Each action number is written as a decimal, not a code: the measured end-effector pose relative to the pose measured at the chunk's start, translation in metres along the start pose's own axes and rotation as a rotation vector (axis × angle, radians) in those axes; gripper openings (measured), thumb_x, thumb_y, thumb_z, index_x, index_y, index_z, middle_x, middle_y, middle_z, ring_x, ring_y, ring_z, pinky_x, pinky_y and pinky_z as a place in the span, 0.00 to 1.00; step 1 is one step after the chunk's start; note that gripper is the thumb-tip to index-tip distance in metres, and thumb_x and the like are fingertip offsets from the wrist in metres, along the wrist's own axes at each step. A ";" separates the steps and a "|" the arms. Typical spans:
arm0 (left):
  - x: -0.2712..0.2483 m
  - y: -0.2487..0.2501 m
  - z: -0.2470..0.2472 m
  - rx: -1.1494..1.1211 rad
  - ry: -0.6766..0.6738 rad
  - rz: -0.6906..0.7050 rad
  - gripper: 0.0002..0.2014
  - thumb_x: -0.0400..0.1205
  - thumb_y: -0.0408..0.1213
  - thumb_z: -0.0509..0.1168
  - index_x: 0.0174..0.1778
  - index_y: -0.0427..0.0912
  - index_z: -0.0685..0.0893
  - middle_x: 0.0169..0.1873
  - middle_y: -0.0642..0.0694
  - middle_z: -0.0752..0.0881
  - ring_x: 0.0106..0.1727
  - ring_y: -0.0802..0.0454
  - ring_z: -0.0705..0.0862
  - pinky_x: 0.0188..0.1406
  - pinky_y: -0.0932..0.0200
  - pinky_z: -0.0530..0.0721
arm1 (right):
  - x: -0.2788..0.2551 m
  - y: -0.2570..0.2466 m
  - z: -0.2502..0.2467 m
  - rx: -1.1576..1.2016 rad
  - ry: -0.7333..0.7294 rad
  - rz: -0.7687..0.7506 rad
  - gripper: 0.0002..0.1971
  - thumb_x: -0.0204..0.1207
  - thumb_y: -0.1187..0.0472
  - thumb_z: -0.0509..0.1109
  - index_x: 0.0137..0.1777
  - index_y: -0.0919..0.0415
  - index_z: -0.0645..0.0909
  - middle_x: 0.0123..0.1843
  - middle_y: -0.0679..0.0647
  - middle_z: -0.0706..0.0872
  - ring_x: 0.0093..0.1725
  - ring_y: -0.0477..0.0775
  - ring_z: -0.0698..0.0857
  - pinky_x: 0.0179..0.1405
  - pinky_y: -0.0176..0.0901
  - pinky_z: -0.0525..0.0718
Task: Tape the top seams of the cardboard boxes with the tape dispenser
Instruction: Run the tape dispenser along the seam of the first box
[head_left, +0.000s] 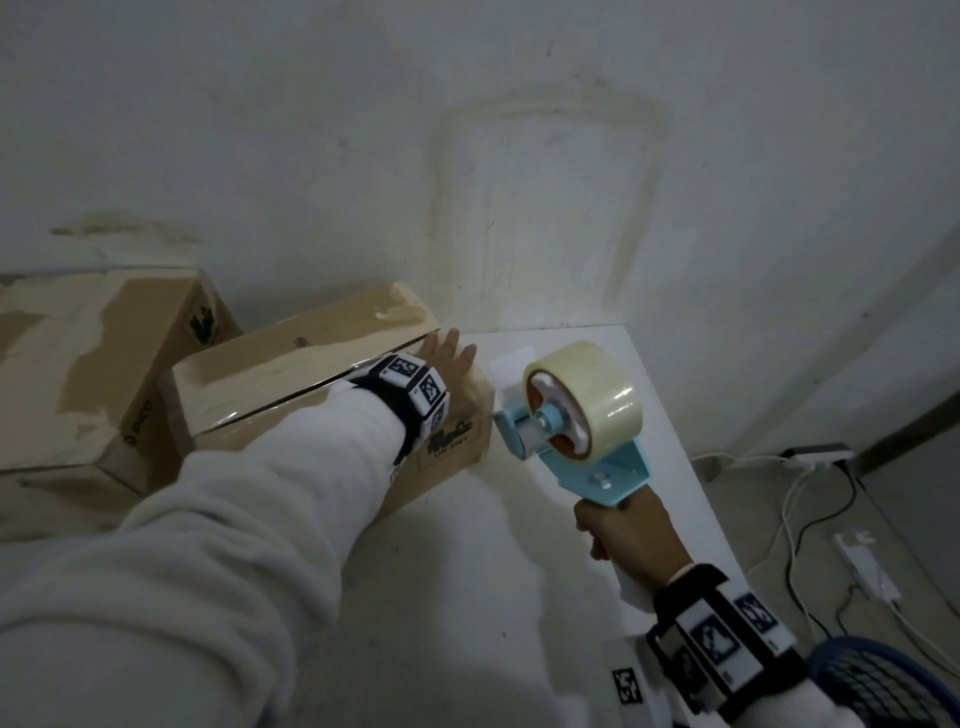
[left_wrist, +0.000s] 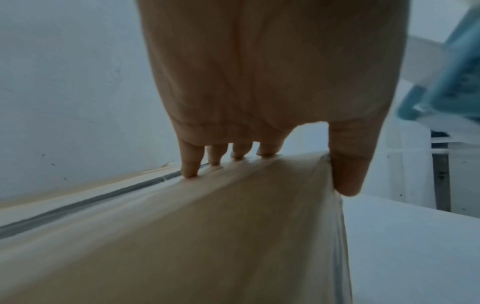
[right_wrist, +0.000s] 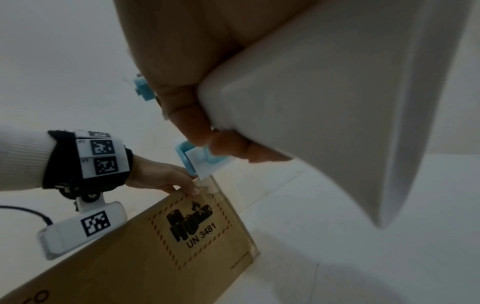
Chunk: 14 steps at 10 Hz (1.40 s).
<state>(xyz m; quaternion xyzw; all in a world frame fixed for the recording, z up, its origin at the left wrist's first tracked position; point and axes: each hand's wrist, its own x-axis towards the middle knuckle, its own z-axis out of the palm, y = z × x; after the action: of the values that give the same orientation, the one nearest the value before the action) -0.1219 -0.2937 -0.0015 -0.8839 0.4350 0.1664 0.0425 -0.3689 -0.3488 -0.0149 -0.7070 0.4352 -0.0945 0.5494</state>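
Observation:
A brown cardboard box (head_left: 291, 384) lies on the white table, and its top seam (head_left: 374, 364) shows as a dark gap. My left hand (head_left: 451, 358) presses flat on the box's right end, fingers straight on top (left_wrist: 259, 102) and thumb down the end face. My right hand (head_left: 626, 535) grips the white handle of the blue tape dispenser (head_left: 576, 405), which carries a clear tape roll. The dispenser's front (right_wrist: 192, 160) sits at the top edge of the end face (right_wrist: 197, 226), beside the left thumb (right_wrist: 191, 188). Whether tape sticks there is unclear.
A second box (head_left: 93, 364) with torn tape patches stands at the left against the wall. The table's right edge (head_left: 691, 467) drops to a floor with cables and a power strip (head_left: 821, 454). A blue mesh racket (head_left: 883, 686) lies at the bottom right.

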 end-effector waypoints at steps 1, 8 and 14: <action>0.002 0.002 -0.001 -0.001 -0.017 0.031 0.42 0.78 0.47 0.67 0.83 0.45 0.50 0.83 0.39 0.45 0.83 0.36 0.45 0.81 0.40 0.51 | -0.004 0.001 -0.004 0.009 0.009 0.001 0.06 0.63 0.73 0.68 0.29 0.64 0.76 0.24 0.54 0.79 0.23 0.54 0.75 0.20 0.37 0.74; 0.010 0.000 0.022 -0.125 0.094 0.008 0.37 0.82 0.48 0.60 0.84 0.45 0.48 0.84 0.44 0.43 0.84 0.42 0.42 0.81 0.36 0.45 | 0.025 0.015 0.027 0.060 -0.034 0.189 0.08 0.61 0.69 0.68 0.25 0.61 0.73 0.25 0.55 0.75 0.23 0.56 0.72 0.21 0.37 0.70; 0.017 0.004 0.033 -0.043 0.030 -0.009 0.38 0.84 0.53 0.52 0.83 0.46 0.38 0.83 0.46 0.34 0.83 0.45 0.35 0.80 0.38 0.40 | 0.043 0.021 0.053 0.358 -0.002 0.327 0.05 0.45 0.67 0.64 0.20 0.61 0.69 0.15 0.55 0.65 0.14 0.54 0.62 0.20 0.38 0.61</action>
<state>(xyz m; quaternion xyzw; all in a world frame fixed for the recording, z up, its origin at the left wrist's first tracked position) -0.1237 -0.3013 -0.0381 -0.8889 0.4281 0.1621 0.0175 -0.3216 -0.3433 -0.0673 -0.5185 0.5198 -0.0791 0.6743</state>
